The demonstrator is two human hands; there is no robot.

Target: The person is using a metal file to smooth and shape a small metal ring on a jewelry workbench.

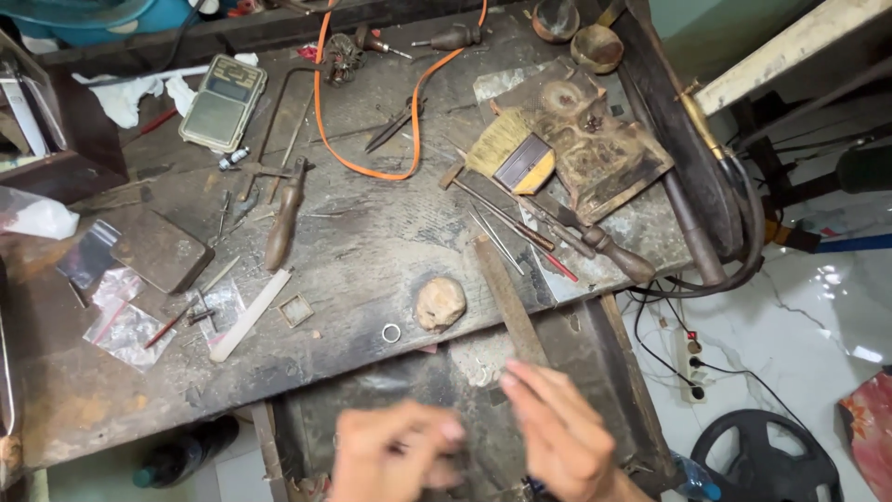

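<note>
Both hands are low in the head view, blurred by motion, over an open drawer [437, 390] under the workbench. My left hand [395, 455] has its fingers curled together, seemingly pinching something small and dark; what it is cannot be made out. My right hand [557, 432] is beside it with fingers extended and slightly apart, holding nothing visible. Just beyond the hands on the worn bench [372, 251] lie a small metal ring [391, 333] and a tan lump of wax or putty [439, 304]. A wooden bench pin [506, 297] juts toward the hands.
The bench holds a pocket scale [223, 102], an orange cable [372, 139], a brush [509, 153], a wooden-handled tool [283, 218], files [520, 228], a scorched block [595, 139], plastic bags [116, 311] and a white strip [249, 314]. On the floor at right sit a power strip [692, 367] and hoses [734, 204].
</note>
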